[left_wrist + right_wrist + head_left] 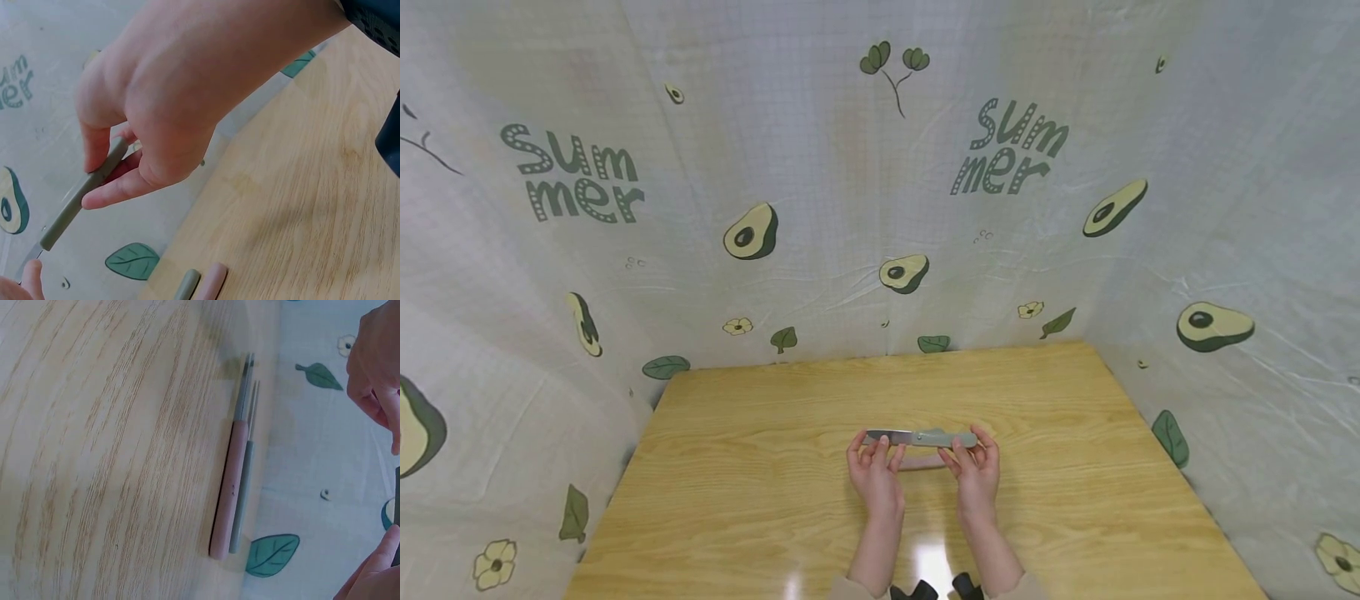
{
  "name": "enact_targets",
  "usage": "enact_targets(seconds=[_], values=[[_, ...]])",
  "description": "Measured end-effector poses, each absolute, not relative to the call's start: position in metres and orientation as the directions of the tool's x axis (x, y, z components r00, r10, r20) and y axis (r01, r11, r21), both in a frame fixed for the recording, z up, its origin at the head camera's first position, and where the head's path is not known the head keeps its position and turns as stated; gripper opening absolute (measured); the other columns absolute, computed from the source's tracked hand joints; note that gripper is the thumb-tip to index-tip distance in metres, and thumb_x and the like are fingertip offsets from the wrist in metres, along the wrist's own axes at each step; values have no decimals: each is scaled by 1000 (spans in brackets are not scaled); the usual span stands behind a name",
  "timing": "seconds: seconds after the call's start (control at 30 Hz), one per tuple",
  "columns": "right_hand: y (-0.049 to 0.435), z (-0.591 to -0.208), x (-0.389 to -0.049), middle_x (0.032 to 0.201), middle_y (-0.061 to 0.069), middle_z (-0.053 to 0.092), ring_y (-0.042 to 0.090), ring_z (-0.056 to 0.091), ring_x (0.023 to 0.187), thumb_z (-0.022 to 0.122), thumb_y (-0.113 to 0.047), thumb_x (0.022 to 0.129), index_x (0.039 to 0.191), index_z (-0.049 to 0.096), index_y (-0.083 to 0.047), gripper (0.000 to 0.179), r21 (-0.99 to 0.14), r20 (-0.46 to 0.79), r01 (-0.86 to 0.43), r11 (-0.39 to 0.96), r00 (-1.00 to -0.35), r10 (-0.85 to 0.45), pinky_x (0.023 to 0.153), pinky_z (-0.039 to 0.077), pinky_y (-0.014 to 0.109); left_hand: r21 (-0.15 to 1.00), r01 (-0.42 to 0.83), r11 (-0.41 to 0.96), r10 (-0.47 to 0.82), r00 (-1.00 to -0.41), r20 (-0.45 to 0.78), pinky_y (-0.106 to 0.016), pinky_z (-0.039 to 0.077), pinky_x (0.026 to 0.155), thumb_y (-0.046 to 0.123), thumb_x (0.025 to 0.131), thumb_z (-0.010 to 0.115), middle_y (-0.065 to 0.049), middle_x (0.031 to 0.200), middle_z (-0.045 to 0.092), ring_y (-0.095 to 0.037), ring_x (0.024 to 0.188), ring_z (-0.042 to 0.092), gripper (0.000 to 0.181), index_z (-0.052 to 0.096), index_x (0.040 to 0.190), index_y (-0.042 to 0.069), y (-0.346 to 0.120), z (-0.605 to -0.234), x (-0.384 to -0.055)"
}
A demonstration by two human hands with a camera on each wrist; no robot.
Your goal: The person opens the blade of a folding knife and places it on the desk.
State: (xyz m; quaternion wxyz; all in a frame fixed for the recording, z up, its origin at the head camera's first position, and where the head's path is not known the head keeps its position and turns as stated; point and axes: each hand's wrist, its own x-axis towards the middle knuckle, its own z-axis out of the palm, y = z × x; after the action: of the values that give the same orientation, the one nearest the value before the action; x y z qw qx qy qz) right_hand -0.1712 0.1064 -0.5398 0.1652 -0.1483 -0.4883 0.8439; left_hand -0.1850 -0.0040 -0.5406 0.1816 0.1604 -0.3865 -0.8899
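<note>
Both hands hold a knife with a grey-green handle [928, 437] above the table, its metal blade pointing left. My left hand [876, 485] pinches the blade end, with the thumb across the blade. My right hand [977, 487] grips the far end of the handle between thumb and fingers. In the left wrist view the right hand [165, 112] holds the knife handle [62, 222], and the left thumb [32, 278] lies at the blade. At the right edge of the right wrist view the handle is mostly cut off.
On the wooden table [760, 475] lie a pink-handled utensil [229, 487] and a thinner green-handled one [242, 500], side by side, both with metal ends. A white curtain [820, 167] printed with avocados and leaves surrounds the table at the back and sides.
</note>
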Motion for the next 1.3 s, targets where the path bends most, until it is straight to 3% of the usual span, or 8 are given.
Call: enact_targets(seconds=[0.37,0.57,1.03,1.3], values=[[112,-542,-169,97,4,60,10,65,90,56,-6,99,133,51,-4,34,-891,-57,-144,-431,-905,422,85,58,26,749,178,-639,-456,-871,-182,-38,58,89,-5,93,58,-8,100,43,-18,92,59,44,37,133,-2,-8,-539,-185],[115,-541,-171,91,0,61,10,67,86,58,-2,97,120,55,-7,24,-878,-54,-167,-448,-896,440,82,59,26,749,179,-638,-456,-871,-180,-40,58,88,-7,91,59,-7,97,44,-17,92,58,46,37,132,-3,-10,-540,-186],[133,-546,-174,101,3,56,7,65,89,64,4,91,116,59,0,26,-919,-80,-83,-385,-918,388,85,57,22,724,149,-674,-393,-902,-180,-41,58,88,3,94,62,-6,97,55,-21,94,64,29,52,121,1,-23,-550,-180],[144,-547,-172,105,5,54,8,64,93,63,3,92,129,50,12,41,-938,-120,-10,-346,-928,352,90,55,23,777,44,-628,-308,-931,-196,-43,54,95,7,95,61,-10,110,55,-18,99,62,46,42,133,-12,-36,-554,-170]])
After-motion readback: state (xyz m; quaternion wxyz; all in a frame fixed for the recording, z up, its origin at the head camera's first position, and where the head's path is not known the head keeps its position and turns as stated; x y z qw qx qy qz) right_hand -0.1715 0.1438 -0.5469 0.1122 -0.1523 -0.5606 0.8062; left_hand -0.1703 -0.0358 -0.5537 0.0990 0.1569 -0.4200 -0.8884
